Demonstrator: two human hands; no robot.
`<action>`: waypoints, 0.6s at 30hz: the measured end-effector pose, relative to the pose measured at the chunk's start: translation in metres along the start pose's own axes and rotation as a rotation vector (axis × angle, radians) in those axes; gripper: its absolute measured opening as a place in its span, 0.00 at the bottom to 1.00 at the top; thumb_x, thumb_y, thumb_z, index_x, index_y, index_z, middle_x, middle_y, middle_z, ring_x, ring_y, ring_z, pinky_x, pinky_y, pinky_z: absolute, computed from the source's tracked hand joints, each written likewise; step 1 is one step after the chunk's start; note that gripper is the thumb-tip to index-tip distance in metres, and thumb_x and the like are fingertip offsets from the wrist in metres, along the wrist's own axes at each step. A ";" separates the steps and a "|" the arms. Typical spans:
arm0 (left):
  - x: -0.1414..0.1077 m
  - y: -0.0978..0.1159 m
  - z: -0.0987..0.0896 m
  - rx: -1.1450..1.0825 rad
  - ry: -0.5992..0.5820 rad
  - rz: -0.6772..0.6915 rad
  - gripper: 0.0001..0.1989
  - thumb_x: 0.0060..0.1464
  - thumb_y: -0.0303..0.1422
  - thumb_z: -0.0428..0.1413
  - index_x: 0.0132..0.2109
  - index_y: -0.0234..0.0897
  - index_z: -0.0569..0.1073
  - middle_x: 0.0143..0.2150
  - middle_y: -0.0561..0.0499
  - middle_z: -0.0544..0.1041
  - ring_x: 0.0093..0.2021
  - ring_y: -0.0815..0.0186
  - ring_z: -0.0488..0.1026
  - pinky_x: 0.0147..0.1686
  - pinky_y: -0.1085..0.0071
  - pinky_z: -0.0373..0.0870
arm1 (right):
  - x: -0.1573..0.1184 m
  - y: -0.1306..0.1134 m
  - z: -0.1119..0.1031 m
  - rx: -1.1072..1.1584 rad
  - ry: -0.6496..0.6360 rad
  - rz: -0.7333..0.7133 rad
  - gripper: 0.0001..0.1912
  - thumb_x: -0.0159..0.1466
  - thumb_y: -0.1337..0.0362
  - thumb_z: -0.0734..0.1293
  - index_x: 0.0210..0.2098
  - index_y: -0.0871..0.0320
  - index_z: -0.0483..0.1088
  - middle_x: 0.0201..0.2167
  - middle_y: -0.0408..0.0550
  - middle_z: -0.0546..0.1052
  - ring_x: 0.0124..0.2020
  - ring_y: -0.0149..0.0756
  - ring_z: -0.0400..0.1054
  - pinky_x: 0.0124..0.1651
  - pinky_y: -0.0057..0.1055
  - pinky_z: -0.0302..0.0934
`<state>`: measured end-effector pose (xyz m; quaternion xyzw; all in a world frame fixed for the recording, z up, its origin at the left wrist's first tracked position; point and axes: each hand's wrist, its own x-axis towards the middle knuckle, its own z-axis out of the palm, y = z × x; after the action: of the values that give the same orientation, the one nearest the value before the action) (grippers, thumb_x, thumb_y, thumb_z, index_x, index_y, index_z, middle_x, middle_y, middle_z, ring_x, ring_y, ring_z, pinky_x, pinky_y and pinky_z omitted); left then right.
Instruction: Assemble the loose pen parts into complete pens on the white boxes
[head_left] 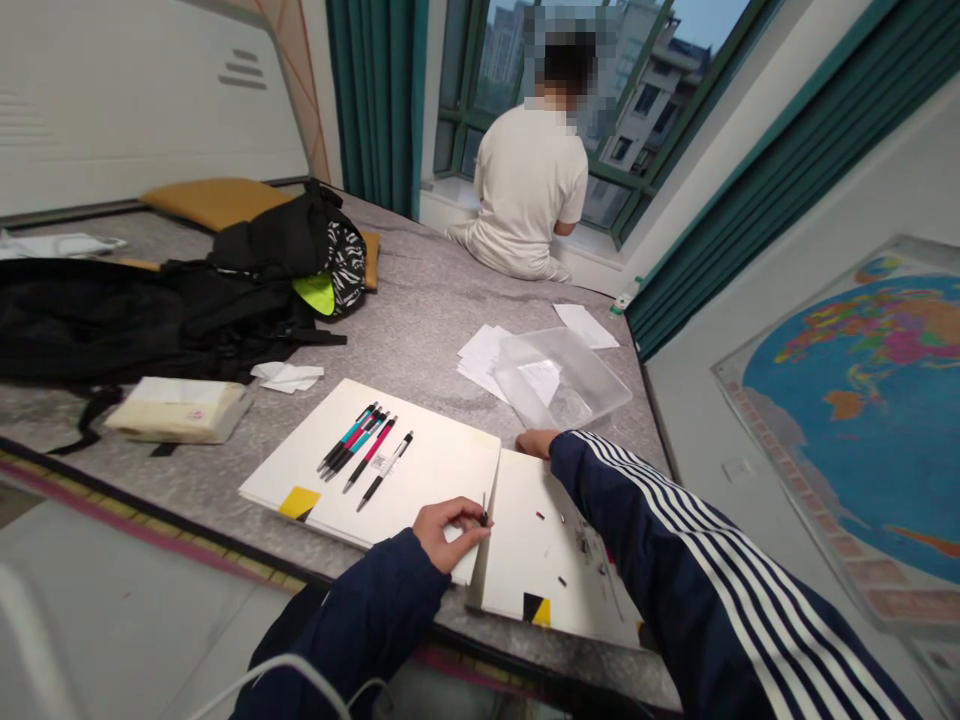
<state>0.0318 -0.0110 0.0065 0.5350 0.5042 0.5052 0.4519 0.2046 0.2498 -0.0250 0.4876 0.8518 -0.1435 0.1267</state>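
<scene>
My left hand (pixel 452 532) is closed in a pinch on a small dark pen part, with a thin piece sticking up from it. It is over the right edge of a white board (pixel 442 450). Several click pens (pixel 365 452) lie on that board, with turquoise, red and white barrels. My right hand (pixel 535 442) reaches to the far edge of a second white board (pixel 514 580), close to a clear plastic bin (pixel 592 392); its fingers are mostly hidden. Small loose parts (pixel 562 581) are scattered on the second board, some covered by my right sleeve.
Paper sheets (pixel 480 352) lie beside and under the bin. To the left are a tissue pack (pixel 180 408), a crumpled tissue (pixel 288 377) and black bags (pixel 135 315). A person (pixel 529 175) sits by the window, facing away. A bottle (pixel 627 297) stands near the curtain.
</scene>
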 end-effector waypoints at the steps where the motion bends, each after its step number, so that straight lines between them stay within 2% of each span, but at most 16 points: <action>1: 0.000 -0.001 0.000 0.007 -0.002 0.006 0.10 0.49 0.37 0.60 0.37 0.37 0.75 0.35 0.46 0.81 0.32 0.63 0.76 0.36 0.67 0.73 | -0.001 0.002 0.002 -0.021 -0.010 -0.003 0.10 0.54 0.66 0.70 0.36 0.62 0.76 0.34 0.59 0.79 0.38 0.46 0.74 0.40 0.35 0.66; 5: -0.003 -0.004 0.000 0.036 -0.008 0.029 0.10 0.49 0.37 0.60 0.38 0.37 0.76 0.35 0.46 0.81 0.32 0.63 0.76 0.36 0.67 0.73 | -0.003 0.007 0.000 -0.104 -0.087 -0.030 0.08 0.56 0.71 0.67 0.35 0.65 0.76 0.39 0.65 0.78 0.42 0.50 0.73 0.43 0.36 0.64; 12: -0.002 -0.004 0.000 0.079 -0.017 0.054 0.10 0.50 0.37 0.59 0.38 0.37 0.76 0.34 0.47 0.80 0.30 0.64 0.75 0.36 0.67 0.73 | -0.006 0.010 -0.023 -0.169 -0.198 -0.095 0.09 0.48 0.77 0.70 0.30 0.64 0.76 0.31 0.59 0.79 0.38 0.47 0.74 0.40 0.31 0.64; 14: -0.002 -0.004 0.001 0.093 -0.011 0.053 0.10 0.50 0.37 0.59 0.38 0.36 0.76 0.34 0.47 0.80 0.30 0.65 0.75 0.36 0.68 0.73 | -0.014 0.010 -0.034 -0.178 -0.134 -0.148 0.09 0.51 0.75 0.69 0.33 0.63 0.76 0.34 0.59 0.79 0.40 0.46 0.73 0.42 0.31 0.62; 18: -0.003 -0.006 0.003 0.131 -0.001 0.071 0.11 0.49 0.37 0.59 0.38 0.36 0.76 0.33 0.48 0.80 0.29 0.65 0.74 0.35 0.69 0.72 | -0.046 0.006 -0.061 -0.146 0.130 -0.162 0.09 0.60 0.68 0.66 0.40 0.62 0.74 0.39 0.59 0.78 0.43 0.44 0.71 0.44 0.29 0.60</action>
<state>0.0340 -0.0133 0.0000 0.5813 0.5167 0.4868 0.3977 0.2274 0.2386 0.0468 0.4148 0.9031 -0.0592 0.0941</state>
